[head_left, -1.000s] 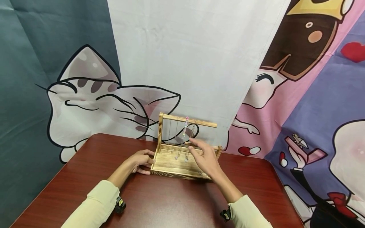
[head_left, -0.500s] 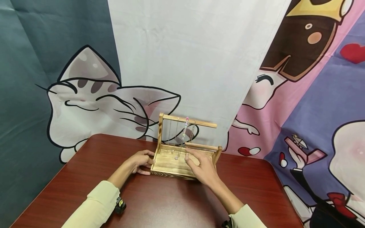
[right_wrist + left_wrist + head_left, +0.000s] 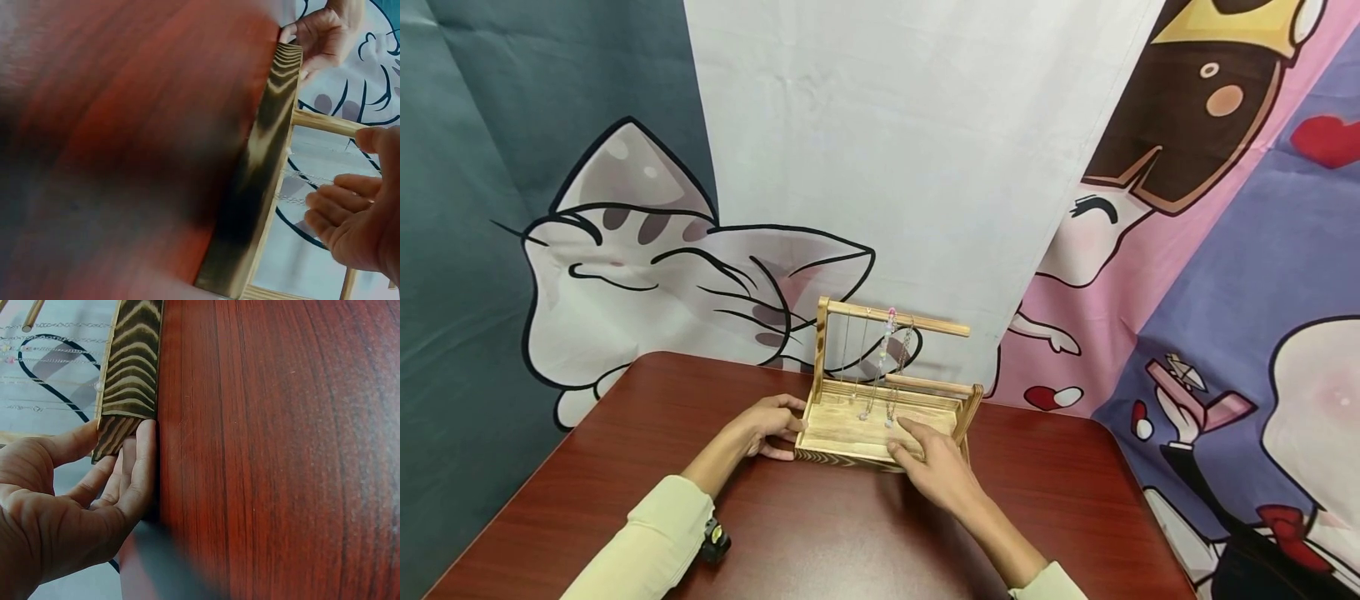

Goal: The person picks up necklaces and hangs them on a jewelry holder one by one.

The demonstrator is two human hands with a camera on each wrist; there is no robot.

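A wooden jewelry stand (image 3: 835,433) with a shallow tray base and raised bars stands on the table. From its upper bar (image 3: 943,326) hang several necklaces, one with pink and pale beads (image 3: 891,323). My left hand (image 3: 771,427) holds the tray's left end; in the left wrist view, the thumb is at the upper edge and the fingers (image 3: 145,453) lie against the end. Over the tray's right part is my right hand (image 3: 938,468), relaxed and holding nothing, its fingertips near a necklace pendant (image 3: 889,423). It hides the tray's front right portion.
The reddish-brown table (image 3: 850,533) extends around the stand. A lower short bar (image 3: 928,383) sits on the stand's right post. Close behind hangs a printed curtain (image 3: 970,167) with cartoon figures.
My right hand has come down and toward me from beside the hanging necklaces to the tray's front right, uncovering the lower bar and a pendant. The left hand stays on the tray's end.
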